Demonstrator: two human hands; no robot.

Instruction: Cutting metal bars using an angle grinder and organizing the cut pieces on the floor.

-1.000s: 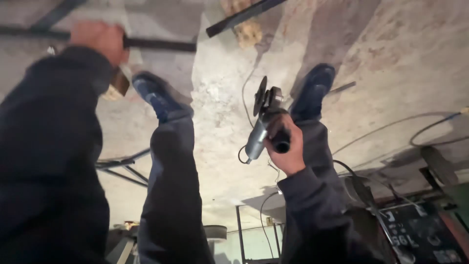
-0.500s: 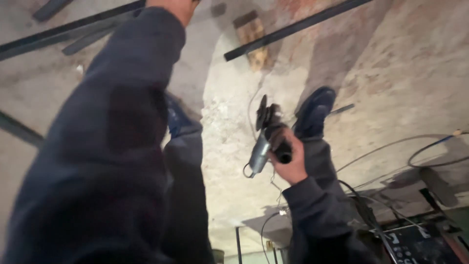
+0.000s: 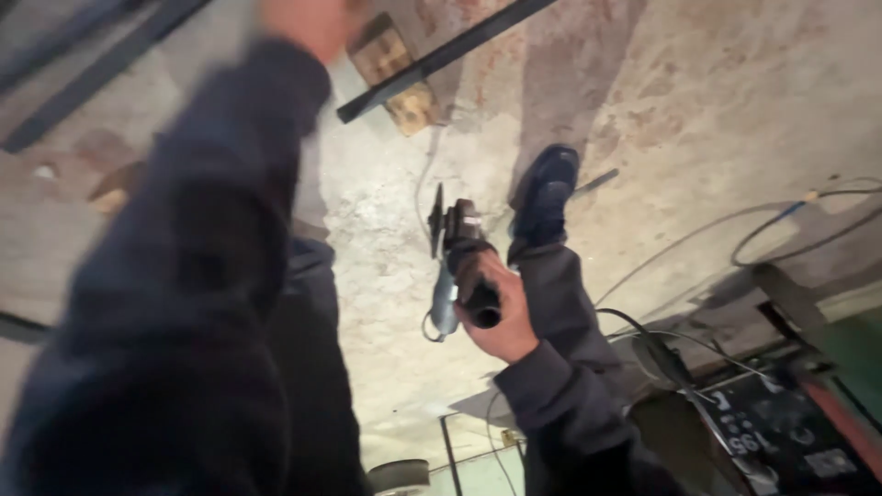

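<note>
My right hand (image 3: pixel 501 317) has its fingers wrapped tight round the side handle of the grinder (image 3: pixel 452 262), which hangs disc-up over the concrete floor (image 3: pixel 717 101) beside my right shoe (image 3: pixel 544 197); I'd keep that grip firm and the disc clear of my legs and the trailing cable. My left hand (image 3: pixel 308 20) reaches up near a black bar (image 3: pixel 441 57), too blurred to tell how its fingers sit. I see no containers here.
</note>
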